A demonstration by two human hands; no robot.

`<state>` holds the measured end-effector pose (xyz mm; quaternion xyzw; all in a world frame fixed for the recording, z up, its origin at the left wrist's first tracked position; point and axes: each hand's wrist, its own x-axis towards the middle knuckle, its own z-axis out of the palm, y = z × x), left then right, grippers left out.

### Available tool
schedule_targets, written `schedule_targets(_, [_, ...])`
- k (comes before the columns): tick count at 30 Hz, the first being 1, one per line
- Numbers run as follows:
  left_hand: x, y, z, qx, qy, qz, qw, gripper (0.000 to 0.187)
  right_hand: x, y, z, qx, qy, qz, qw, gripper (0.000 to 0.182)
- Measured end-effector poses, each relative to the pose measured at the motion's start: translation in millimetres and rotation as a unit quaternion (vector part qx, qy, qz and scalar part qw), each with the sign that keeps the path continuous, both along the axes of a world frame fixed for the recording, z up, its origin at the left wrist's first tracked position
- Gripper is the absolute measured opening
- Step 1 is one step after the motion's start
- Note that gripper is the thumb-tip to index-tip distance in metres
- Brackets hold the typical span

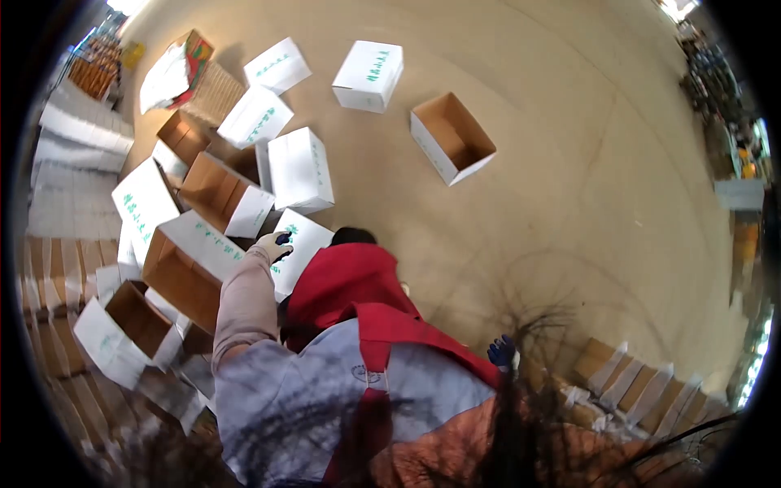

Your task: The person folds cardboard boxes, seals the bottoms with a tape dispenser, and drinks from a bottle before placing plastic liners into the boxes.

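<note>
My left hand (275, 246), in a white glove with dark blue on the fingers, reaches out at the near side of the box pile. Its fingers are spread over the corner of a white carton (303, 246) with green lettering. Beside that arm, an open carton (185, 272) lies tipped, its brown inside showing. My right hand (504, 353), in a blue and white glove, hangs low at my right side, away from the cartons, fingers loosely apart. Hair partly hides its wrist. A red apron (342, 281) covers my front.
More white cartons lie in a loose heap ahead and left, among them a closed carton (301, 169). An open carton (453, 140) stands apart on the tan floor (569, 179). Flattened cardboard stacks (643, 389) lie low right; a woven basket (213, 93) is at the back left.
</note>
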<state>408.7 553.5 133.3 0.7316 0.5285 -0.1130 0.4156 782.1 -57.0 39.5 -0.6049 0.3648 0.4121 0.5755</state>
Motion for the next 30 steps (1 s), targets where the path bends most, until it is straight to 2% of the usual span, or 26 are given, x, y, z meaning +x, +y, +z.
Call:
schedule_targets(1, [-11.8,-0.4,-11.9,0.031,0.000,-0.006,0.999,0.052,3.3,12.9,-2.8,0.010,-0.033,0.015,0.999,0.041])
schedule_targets(2, [-2.6,-9.4,9.7,-0.034,0.050,0.055,0.997,0.052,11.9,24.4,0.6,0.011,-0.034,0.031,0.999,0.041])
schedule_targets(3, [-12.5,-13.2,-2.7,-0.017,0.061,0.047,0.997,0.053,21.2,40.7,3.7,0.029,-0.030,0.057,0.997,0.041])
schedule_targets(4, [-24.4,-16.2,-28.4,0.000,0.074,0.035,0.997,0.054,27.6,58.3,2.7,0.048,-0.024,0.079,0.995,0.042])
schedule_targets(6, [-55.0,-24.0,-97.3,-0.135,-0.028,0.151,0.979,0.049,43.0,91.9,-7.9,0.047,-0.038,0.110,0.992,0.042])
schedule_targets(8, [-43.8,-42.1,-116.6,-0.160,0.030,0.168,0.972,0.047,65.3,129.6,-20.5,0.016,-0.067,0.160,0.985,0.041])
schedule_targets(10, [-44.2,-56.3,-170.9,-0.199,0.003,0.181,0.963,0.048,92.1,177.5,-25.2,0.012,-0.085,0.181,0.980,0.041])
schedule_targets(12, [-37.6,-67.4,-235.7,-0.139,0.031,0.099,0.985,0.049,119.8,245.5,16.9,0.044,-0.145,0.256,0.955,0.040])
schedule_targets(13, [-21.9,-70.8,-241.0,-0.186,-0.005,0.132,0.974,0.052,134.7,273.7,26.0,0.057,-0.160,0.281,0.945,0.039])
schedule_targets(14, [-6.3,-73.7,-243.9,-0.171,-0.016,0.168,0.971,0.045,150.6,297.9,36.6,0.050,-0.167,0.289,0.941,0.039])
schedule_targets(16, [36.4,-50.2,-271.6,-0.169,-0.017,0.180,0.969,0.048,186.8,343.0,51.9,0.059,-0.170,0.365,0.913,0.038])
schedule_targets(17, [56.6,-62.2,-269.4,-0.175,0.000,0.186,0.967,0.051,206.1,356.9,55.4,0.068,-0.168,0.393,0.901,0.036])
schedule_targets(18, [84.7,-57.8,-270.1,-0.178,0.007,0.163,0.970,0.036,227.0,365.6,60.1,0.050,-0.164,0.405,0.898,0.036])
schedule_targets(19, [122.2,-29.4,-242.0,-0.172,0.015,0.137,0.975,0.026,250.0,377.4,63.3,0.067,-0.155,0.414,0.894,0.036])
schedule_targets(20, [142.3,-8.5,-237.7,-0.149,-0.046,0.144,0.977,0.036,268.5,389.2,62.6,0.094,-0.149,0.419,0.891,0.035])
schedule_targets(21, [163.3,16.0,-228.0,-0.192,-0.129,0.147,0.962,0.038,285.0,398.4,62.0,0.075,-0.142,0.397,0.904,0.032])
schedule_targets(22, [186.9,29.7,-233.4,-0.266,-0.204,0.287,0.898,0.048,303.9,403.5,53.3,0.044,-0.141,0.400,0.904,0.032])
schedule_targets(23, [212.0,49.4,-211.0,-0.247,-0.232,0.275,0.900,0.059,307.8,415.2,63.4,0.014,-0.139,0.399,0.906,0.034])
schedule_targets(24, [237.0,62.5,-163.3,-0.230,-0.324,0.293,0.869,0.045,311.8,434.6,79.7,-0.018,-0.137,0.404,0.904,0.035])
schedule_targets(25, [246.5,79.0,-181.0,-0.187,-0.304,0.224,0.907,0.048,325.8,446.9,72.6,-0.043,-0.114,0.422,0.899,0.038])
schedule_targets(26, [264.2,94.9,-148.4,-0.154,-0.254,0.211,0.931,0.048,345.5,455.8,60.1,-0.044,-0.107,0.447,0.887,0.038])
schedule_targets(27, [275.1,94.9,-148.1,-0.071,-0.299,0.246,0.919,0.047,369.1,462.8,42.8,-0.056,-0.070,0.470,0.878,0.038])
schedule_targets(28, [285.3,89.8,-139.8,-0.068,-0.291,0.276,0.913,0.047,393.1,468.4,23.1,-0.074,-0.031,0.491,0.867,0.037])
schedule_targets(30, [303.9,76.8,-121.1,-0.053,-0.271,0.427,0.861,0.049,446.1,487.1,-27.1,-0.076,0.006,0.537,0.840,0.035])
